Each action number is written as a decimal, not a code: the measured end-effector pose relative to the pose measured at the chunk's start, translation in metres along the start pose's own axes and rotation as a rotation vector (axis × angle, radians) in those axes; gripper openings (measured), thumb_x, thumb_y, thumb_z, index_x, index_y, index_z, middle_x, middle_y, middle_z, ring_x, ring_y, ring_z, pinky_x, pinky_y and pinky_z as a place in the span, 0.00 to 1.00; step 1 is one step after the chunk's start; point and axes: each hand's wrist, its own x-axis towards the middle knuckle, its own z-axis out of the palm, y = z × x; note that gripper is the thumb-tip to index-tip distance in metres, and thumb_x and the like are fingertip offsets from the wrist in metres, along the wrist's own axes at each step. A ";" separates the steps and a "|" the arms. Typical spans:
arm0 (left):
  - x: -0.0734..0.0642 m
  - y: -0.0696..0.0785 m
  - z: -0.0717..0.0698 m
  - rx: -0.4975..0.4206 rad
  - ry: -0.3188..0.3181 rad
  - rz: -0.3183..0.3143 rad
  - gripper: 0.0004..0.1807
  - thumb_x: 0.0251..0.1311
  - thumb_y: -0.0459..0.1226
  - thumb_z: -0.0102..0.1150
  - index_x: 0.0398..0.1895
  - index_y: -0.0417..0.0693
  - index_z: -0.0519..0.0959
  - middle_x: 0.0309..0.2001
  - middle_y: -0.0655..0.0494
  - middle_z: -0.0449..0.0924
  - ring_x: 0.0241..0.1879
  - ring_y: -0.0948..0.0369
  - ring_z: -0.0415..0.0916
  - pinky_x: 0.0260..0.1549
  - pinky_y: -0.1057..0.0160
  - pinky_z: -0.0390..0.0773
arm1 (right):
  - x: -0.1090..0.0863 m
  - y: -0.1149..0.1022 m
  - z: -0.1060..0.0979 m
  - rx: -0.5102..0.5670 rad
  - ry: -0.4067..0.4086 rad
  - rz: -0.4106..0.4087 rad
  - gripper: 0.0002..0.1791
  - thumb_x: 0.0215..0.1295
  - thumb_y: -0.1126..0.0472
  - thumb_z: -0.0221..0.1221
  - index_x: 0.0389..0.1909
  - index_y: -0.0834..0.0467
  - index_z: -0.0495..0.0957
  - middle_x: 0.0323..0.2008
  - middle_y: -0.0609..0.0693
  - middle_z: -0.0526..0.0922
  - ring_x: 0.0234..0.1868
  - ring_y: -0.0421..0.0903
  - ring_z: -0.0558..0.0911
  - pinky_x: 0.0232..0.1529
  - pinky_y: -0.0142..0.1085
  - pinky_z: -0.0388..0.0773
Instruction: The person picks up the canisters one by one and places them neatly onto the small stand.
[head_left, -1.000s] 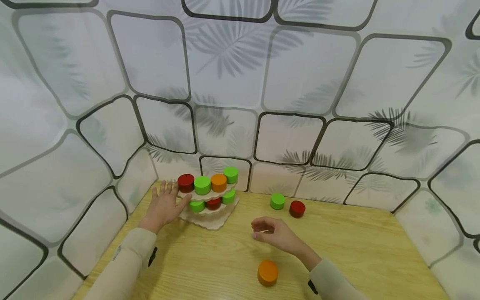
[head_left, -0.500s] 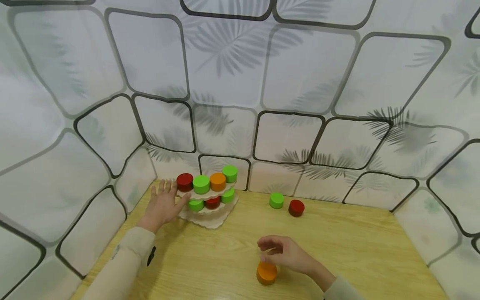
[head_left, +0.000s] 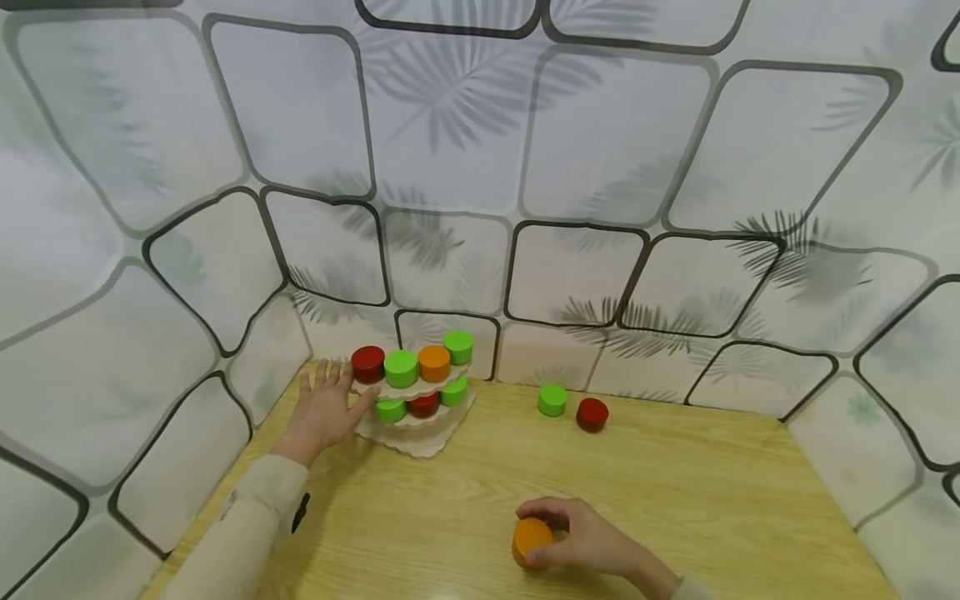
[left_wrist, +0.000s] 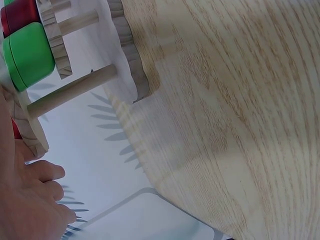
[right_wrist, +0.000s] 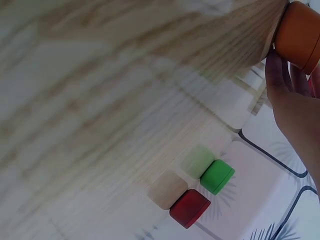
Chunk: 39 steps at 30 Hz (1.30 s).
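1. So the right hand (head_left: 585,537) has an orange cylinder (head_left: 532,543) pinched between thumb and fingers, thumb on the near side. The piece is just off the fingertips, on the left hand's side, and looks to be on the tabletop (head_left: 435,533).
2. The left hand (head_left: 318,414) is spread, fingers pretty straight and thumb out to the side, up against the near-left rim of a tiered wooden stand (head_left: 423,442). Can't tell how hard it's pressing, if at all.
3. Right by that hand, the top tier carries a red, a green, an orange and a green piece (head_left: 412,367), close together in a curve. Green, red, green (head_left: 423,404) show on the tier below.
4. Beyond the right hand, toward the patterned wall covering (head_left: 577,275), sit a loose green cylinder (head_left: 552,400) and a loose red one (head_left: 592,414), near each other but apart.
5. Edges: the table's left edge runs near the left hand and sleeve (head_left: 255,508), so it's tight there. The back edge meets the wall behind the stand.
6. Plenty of elbow room between the hands, and more wood out past the right hand to the far-right edge.
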 end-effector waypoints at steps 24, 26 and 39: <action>-0.001 0.000 0.001 0.024 0.005 0.008 0.48 0.80 0.64 0.38 0.79 0.27 0.59 0.79 0.23 0.53 0.81 0.27 0.44 0.75 0.23 0.43 | -0.007 0.010 0.002 -0.028 0.023 0.027 0.33 0.63 0.59 0.73 0.69 0.55 0.78 0.65 0.52 0.82 0.59 0.33 0.81 0.60 0.24 0.74; -0.001 0.000 0.001 0.026 0.001 0.004 0.48 0.80 0.64 0.38 0.80 0.28 0.59 0.80 0.23 0.52 0.81 0.27 0.43 0.76 0.23 0.42 | -0.006 0.011 0.002 -0.028 0.024 0.026 0.33 0.63 0.58 0.73 0.69 0.56 0.78 0.66 0.53 0.82 0.59 0.33 0.81 0.60 0.24 0.74; -0.001 0.001 -0.001 0.020 -0.004 0.001 0.48 0.80 0.63 0.38 0.80 0.28 0.58 0.79 0.23 0.52 0.81 0.27 0.42 0.76 0.23 0.42 | -0.005 0.012 0.004 -0.044 0.059 -0.009 0.33 0.61 0.60 0.74 0.68 0.58 0.78 0.65 0.54 0.82 0.60 0.34 0.82 0.60 0.23 0.75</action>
